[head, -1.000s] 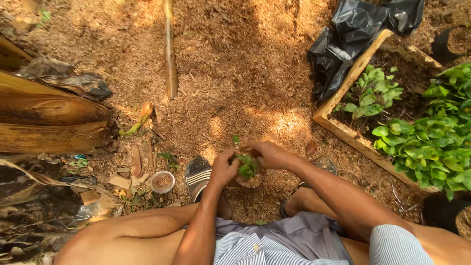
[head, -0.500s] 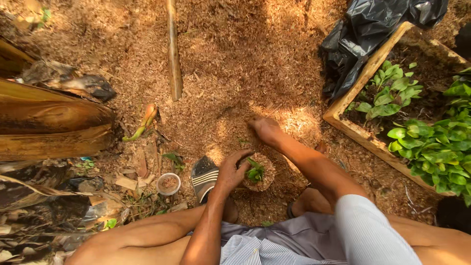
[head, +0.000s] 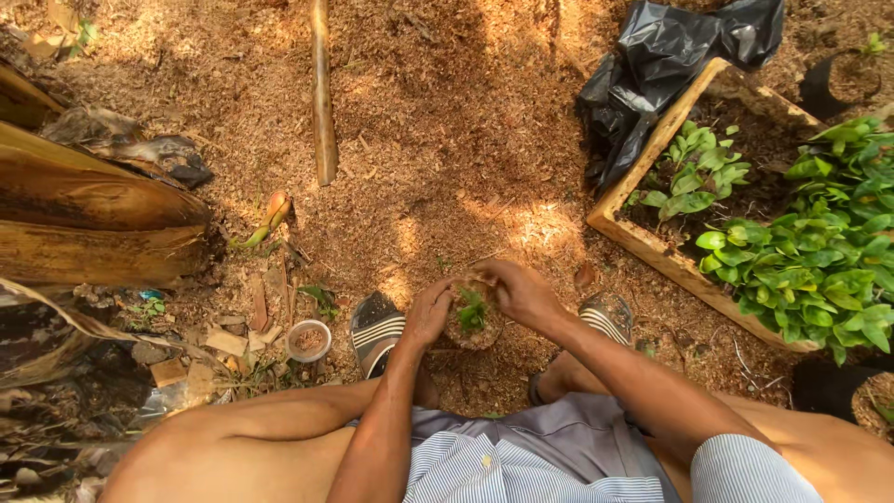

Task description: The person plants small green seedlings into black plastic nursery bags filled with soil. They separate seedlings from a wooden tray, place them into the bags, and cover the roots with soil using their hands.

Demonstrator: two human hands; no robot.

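Note:
I squat over sawdust-covered ground. A small soil-filled pot (head: 473, 333) with a green seedling (head: 471, 309) in it sits between my feet. My left hand (head: 429, 313) cups the pot's left side. My right hand (head: 518, 291) rests on its right rim, fingers curled over the soil next to the seedling. Both hands touch the pot.
A wooden box (head: 652, 244) of green seedlings stands at right, with black plastic bags (head: 663, 67) behind it. A stick (head: 322, 91) lies at top centre. Dry palm fronds (head: 88, 216) fill the left. A small round cup (head: 308, 340) sits by my left sandal (head: 376, 328).
My right hand had reached out over the sawdust beyond the pot; it has come back onto the pot's right rim. The left hand stayed on the pot.

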